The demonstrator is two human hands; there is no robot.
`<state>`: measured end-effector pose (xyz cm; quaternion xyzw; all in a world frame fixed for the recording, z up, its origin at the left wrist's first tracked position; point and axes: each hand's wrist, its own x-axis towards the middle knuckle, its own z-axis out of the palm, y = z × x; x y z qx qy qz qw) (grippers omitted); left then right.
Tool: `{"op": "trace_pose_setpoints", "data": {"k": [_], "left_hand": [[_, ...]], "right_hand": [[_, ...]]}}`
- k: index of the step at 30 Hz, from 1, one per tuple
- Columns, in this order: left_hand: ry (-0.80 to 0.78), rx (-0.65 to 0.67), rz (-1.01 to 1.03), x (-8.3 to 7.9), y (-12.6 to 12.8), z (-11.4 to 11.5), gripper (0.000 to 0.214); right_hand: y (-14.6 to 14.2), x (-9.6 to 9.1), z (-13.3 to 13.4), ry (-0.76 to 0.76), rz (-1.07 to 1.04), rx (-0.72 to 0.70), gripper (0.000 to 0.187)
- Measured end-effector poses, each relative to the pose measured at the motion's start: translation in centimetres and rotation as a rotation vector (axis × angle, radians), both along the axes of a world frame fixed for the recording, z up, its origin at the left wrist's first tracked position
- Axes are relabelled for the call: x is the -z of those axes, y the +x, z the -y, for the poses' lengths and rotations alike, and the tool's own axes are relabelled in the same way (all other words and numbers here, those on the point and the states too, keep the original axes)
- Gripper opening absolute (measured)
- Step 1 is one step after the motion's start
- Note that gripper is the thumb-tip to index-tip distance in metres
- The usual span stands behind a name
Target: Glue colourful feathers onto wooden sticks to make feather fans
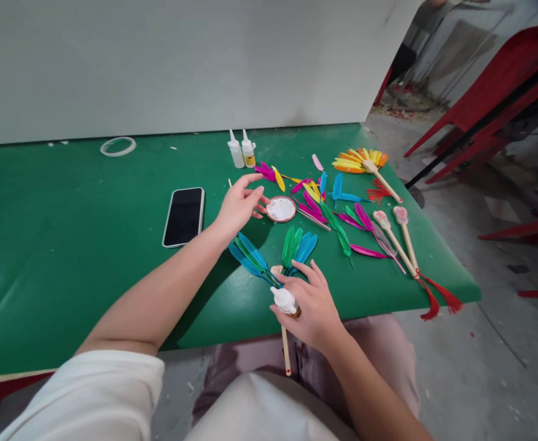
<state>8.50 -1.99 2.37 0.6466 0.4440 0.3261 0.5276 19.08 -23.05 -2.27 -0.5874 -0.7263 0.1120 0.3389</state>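
My right hand [312, 303] holds a small white-capped glue bottle [283, 299] over a feather fan [256, 257] at the table's near edge. Blue and green feathers spread from the fan's head, which the hand partly hides. Its wooden stick handle [286, 350] juts out past the edge toward my lap. Reaching forward, my left hand [241, 201] has its fingers apart, beside a round white disc [281, 209] with a reddish rim. The fingertips are at the disc's left edge; contact is unclear. A pair of tweezers [314, 219] lies right of the disc.
Loose pink, blue and green feathers [337, 228] are scattered to the right, near two tasselled wooden sticks [399, 245] and a yellow-orange feather fan [363, 160]. Two glue bottles [236, 153] stand at the back. A phone [183, 217] and tape roll [118, 146] lie left.
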Motion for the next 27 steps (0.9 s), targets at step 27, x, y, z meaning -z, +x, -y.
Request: {"op": "trace_pose_setpoints", "data": {"k": [27], "left_hand": [[0.131, 0.448, -0.458, -0.1, -1.3, 0.7, 0.020]], "right_hand": [[0.1, 0.0, 0.1, 0.023, 0.021, -0.041, 0.018]]}}
